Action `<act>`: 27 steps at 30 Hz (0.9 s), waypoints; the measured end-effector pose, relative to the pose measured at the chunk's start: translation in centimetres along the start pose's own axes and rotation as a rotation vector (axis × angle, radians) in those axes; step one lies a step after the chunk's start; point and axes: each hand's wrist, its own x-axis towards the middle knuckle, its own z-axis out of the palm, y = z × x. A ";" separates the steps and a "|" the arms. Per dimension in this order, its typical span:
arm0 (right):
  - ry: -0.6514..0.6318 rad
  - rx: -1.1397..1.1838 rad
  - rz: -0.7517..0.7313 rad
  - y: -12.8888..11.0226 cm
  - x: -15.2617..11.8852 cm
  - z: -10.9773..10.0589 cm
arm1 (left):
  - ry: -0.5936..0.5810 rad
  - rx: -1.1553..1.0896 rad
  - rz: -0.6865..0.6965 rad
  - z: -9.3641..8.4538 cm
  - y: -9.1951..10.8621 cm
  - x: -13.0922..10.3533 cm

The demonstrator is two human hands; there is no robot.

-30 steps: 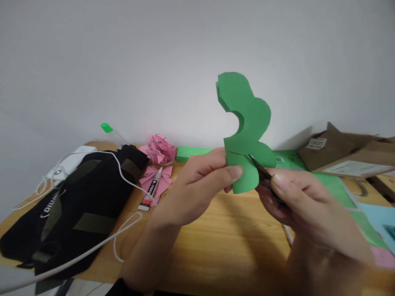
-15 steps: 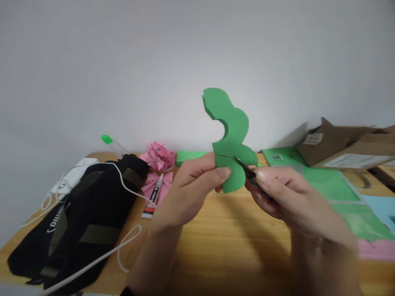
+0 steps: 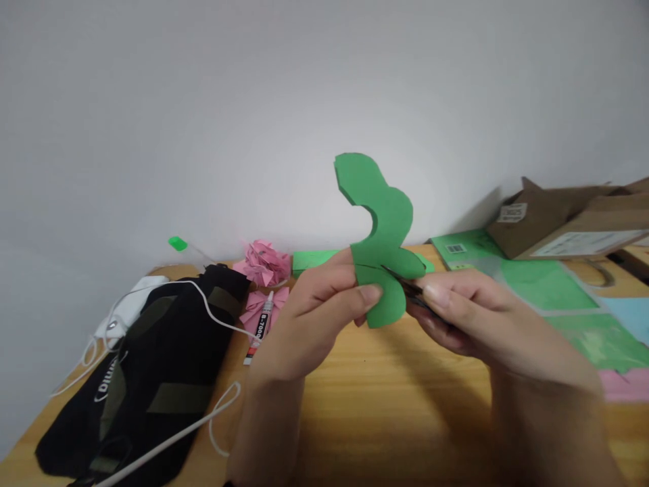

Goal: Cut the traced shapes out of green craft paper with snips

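Note:
A scalloped piece of green paper (image 3: 393,210) stands upright above the table, with a rounded notch on its left side. My left hand (image 3: 324,304) pinches its lower left part between thumb and fingers. Dark scissors (image 3: 413,289) are gripped in my right hand (image 3: 466,311), their blades at the paper's lower part, where a thin slit runs leftward from the blades. The handles are mostly hidden by my fingers.
On the left of the wooden table (image 3: 365,406) lie a black bag (image 3: 167,365), a white cable and a glue tube (image 3: 261,325) by pink paper flowers (image 3: 266,262). At the right are a cardboard box (image 3: 572,220) and green sheets (image 3: 547,287).
The view has shifted a little, so the table items appear moved. Both hands still hold the paper and scissors; the paper sits slightly lower in view.

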 end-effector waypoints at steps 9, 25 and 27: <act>0.045 -0.059 -0.041 0.1 -0.3 0.0 | 0.000 0.020 0.004 0.1 0.1 0.0; 0.006 0.073 0.031 0.6 -0.1 -0.2 | -0.015 0.032 0.017 0.1 0.1 0.2; 0.001 0.073 0.026 0.6 -0.1 -0.2 | -0.022 0.031 0.010 0.1 0.1 0.2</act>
